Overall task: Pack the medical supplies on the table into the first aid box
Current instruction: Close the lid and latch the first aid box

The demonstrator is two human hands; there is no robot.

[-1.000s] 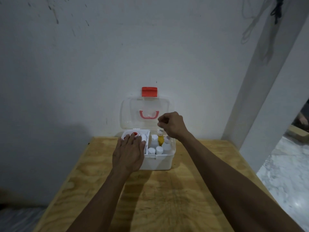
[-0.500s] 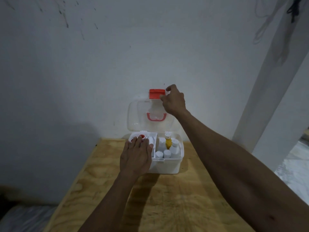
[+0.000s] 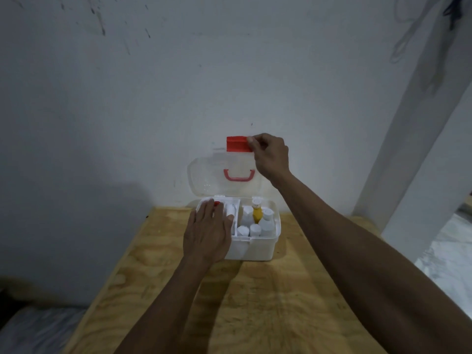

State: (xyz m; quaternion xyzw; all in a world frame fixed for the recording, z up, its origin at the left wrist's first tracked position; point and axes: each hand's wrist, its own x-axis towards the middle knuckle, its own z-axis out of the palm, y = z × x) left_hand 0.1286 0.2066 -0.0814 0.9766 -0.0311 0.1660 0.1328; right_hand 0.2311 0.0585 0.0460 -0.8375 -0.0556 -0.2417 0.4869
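A white first aid box (image 3: pixel 255 247) stands at the far edge of the wooden table (image 3: pixel 255 302), its clear lid (image 3: pixel 204 180) raised against the wall. The lid carries a red handle (image 3: pixel 239 175) and a red latch (image 3: pixel 236 143) at its top. My right hand (image 3: pixel 269 154) pinches the latch's right end. My left hand (image 3: pixel 208 233) lies flat on the box's left tray, fingers spread, next to a red-capped item (image 3: pixel 217 203). In the right compartment stand a yellow bottle (image 3: pixel 257 213) and several white bottles (image 3: pixel 267 222).
A white wall (image 3: pixel 178 85) rises right behind the box. A white pillar (image 3: pixel 421 149) stands at the right, with pale floor (image 3: pixel 447 251) beyond the table's right edge. The table's left edge drops to a dim floor (image 3: pixel 38 328).
My right hand rose from above the bottles to the lid's top and took hold of the red latch. My left hand stayed on the tray.
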